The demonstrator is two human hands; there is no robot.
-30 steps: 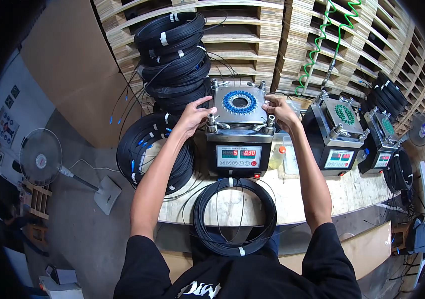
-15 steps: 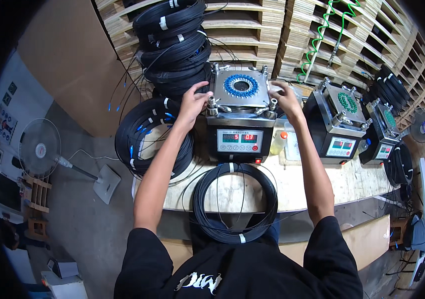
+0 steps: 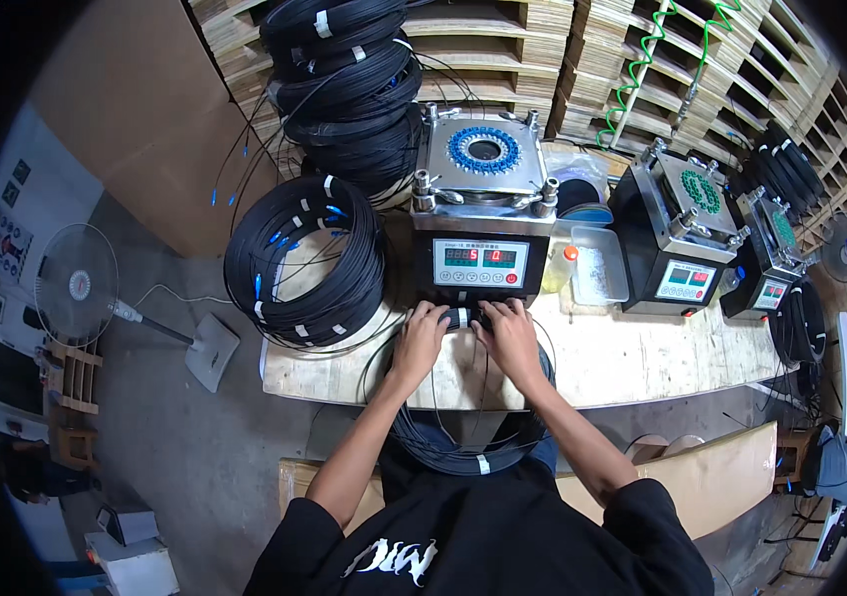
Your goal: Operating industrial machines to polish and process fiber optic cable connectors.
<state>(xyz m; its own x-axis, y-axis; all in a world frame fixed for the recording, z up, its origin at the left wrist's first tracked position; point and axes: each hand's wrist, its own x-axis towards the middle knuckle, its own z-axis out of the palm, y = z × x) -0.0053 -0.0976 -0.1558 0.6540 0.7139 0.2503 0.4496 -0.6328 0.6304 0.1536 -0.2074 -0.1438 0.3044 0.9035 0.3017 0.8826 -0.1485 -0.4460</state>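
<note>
A coil of black cable (image 3: 458, 463) with white bands hangs over the table's front edge, its near part above my lap. My left hand (image 3: 420, 344) is closed on the far left part of this coil, fingers curled over it. Close beside it, my right hand (image 3: 511, 344) grips the far right part, a white band showing between the two hands. Right behind them stands a black polishing machine (image 3: 423, 260) with a lit red display. Its square metal top plate (image 3: 440, 176) carries a ring of blue connectors (image 3: 484, 151).
Stacked black cable coils (image 3: 339, 109) rise at the back left; a tall coil with blue connectors (image 3: 324, 298) stands before them. On the right are a bottle with a red cap (image 3: 563, 266), a clear plastic box (image 3: 602, 283) and two more machines (image 3: 684, 228) with green connectors.
Both hands have left the sides of the machine's top plate and come down toward me onto the cable coil. The coil's far edge is now in their grip.
</note>
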